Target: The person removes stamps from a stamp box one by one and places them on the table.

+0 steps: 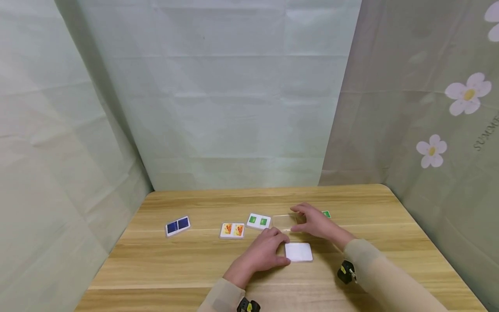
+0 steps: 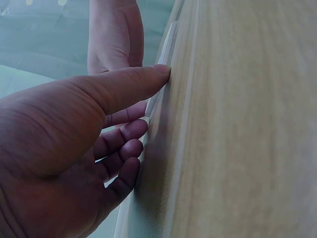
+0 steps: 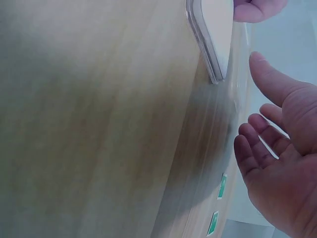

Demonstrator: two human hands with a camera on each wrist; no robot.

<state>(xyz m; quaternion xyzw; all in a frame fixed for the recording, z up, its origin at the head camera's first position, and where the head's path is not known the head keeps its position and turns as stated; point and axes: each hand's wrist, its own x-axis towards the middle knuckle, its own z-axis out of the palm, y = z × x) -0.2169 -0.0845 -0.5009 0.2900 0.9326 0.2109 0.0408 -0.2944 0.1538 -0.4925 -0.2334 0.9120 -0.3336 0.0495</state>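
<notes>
- The white card stack (image 1: 298, 251) lies flat on the table (image 1: 156, 268), near its front middle, just beside the left hand (image 1: 262, 255). It looks light, stiff and smooth, likely slippery; its thin edges look like the best place to take hold.
- The left hand's grip is loosely spread; its thumb (image 2: 133, 84) touches the stack's edge and nothing is pinched.
- A clear lid (image 1: 284, 222) lies flat just behind the stack. It looks thin, light, probably brittle, and hard to see against the wood.
- The right hand (image 1: 315, 223) rests at the lid's right edge, fingers relaxed and spread, holding nothing.
- A green card (image 1: 258, 220) touches the lid's left side; an orange card (image 1: 232, 230) sits near; a blue card (image 1: 177, 225) is well apart.
- Another green card (image 1: 326, 214) peeks out behind the right hand.
</notes>
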